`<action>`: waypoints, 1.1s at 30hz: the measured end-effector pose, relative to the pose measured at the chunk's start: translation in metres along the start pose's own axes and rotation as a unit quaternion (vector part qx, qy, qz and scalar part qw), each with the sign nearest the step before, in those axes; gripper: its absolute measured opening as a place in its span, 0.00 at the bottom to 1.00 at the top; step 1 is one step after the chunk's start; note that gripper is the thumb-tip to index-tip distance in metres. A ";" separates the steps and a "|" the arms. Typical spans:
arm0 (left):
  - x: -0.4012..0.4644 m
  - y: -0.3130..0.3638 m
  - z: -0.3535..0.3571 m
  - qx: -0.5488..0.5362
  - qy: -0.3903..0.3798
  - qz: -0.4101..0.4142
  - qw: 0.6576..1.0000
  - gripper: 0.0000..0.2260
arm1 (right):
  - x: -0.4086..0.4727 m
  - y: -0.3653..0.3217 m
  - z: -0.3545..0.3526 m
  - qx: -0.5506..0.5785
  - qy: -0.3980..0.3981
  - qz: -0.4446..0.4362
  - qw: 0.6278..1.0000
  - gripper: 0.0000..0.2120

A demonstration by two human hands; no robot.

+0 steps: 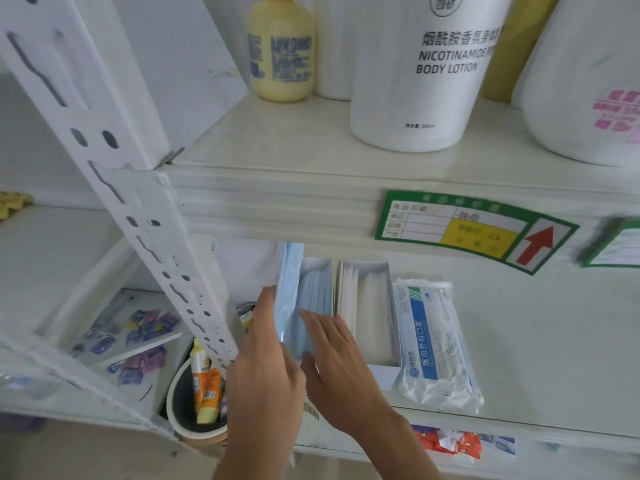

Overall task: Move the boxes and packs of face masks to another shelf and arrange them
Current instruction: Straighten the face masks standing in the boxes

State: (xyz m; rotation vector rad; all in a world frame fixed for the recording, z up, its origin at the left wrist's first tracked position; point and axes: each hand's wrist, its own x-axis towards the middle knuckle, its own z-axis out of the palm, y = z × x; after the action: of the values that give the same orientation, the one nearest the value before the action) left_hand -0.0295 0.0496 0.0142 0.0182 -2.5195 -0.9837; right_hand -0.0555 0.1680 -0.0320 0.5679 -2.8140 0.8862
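With your left hand (266,344) gripping a blue mask pack (288,289) upright against the open mask box (317,299) and your right hand (332,355) spread flat on the masks, you look mid-arrangement, white-mask box (372,317) and wrapped pack (433,344) alongside.

Mask pack (434,341) right of two open boxes (367,317).

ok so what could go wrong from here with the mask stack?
1. The left hand holds the blue masks on edge, in no box; the stack could fan out or slip.
2. The right hand lies flat against the masks in the open box, so pushing more in may crumple them.
3. The sealed mask pack lies near the shelf's front edge; a nudge might knock it off.
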 end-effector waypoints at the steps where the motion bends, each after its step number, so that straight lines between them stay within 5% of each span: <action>1: 0.001 0.002 -0.003 0.014 -0.012 -0.008 1.000 0.36 | 0.003 -0.001 0.000 -0.016 -0.014 -0.003 1.000 0.26; 7: 0.016 0.000 -0.007 0.050 -0.058 -0.059 0.995 0.52 | 0.005 0.005 0.000 -0.151 -0.074 0.016 0.986 0.23; 12: 0.034 0.002 0.006 0.026 -0.078 -0.040 0.996 0.43 | 0.014 0.006 0.000 -0.151 -0.024 0.021 0.988 0.14; 18: 0.059 0.008 0.015 0.114 -0.188 -0.097 0.971 0.34 | 0.025 0.010 -0.006 -0.193 -0.038 0.053 0.979 0.20; 23: 0.060 0.009 0.018 0.204 -0.181 -0.089 0.958 0.36 | 0.027 0.011 -0.007 -0.194 -0.061 0.078 0.976 0.22; 33: 0.068 0.001 0.026 0.215 -0.208 -0.056 0.953 0.31 | 0.030 0.000 -0.005 -0.262 -0.115 0.128 0.950 0.32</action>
State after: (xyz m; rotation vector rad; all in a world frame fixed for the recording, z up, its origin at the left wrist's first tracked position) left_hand -0.1013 0.0557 0.0239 0.0956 -3.1091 -0.4909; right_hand -0.0830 0.1614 -0.0200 0.2427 -3.1929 0.0707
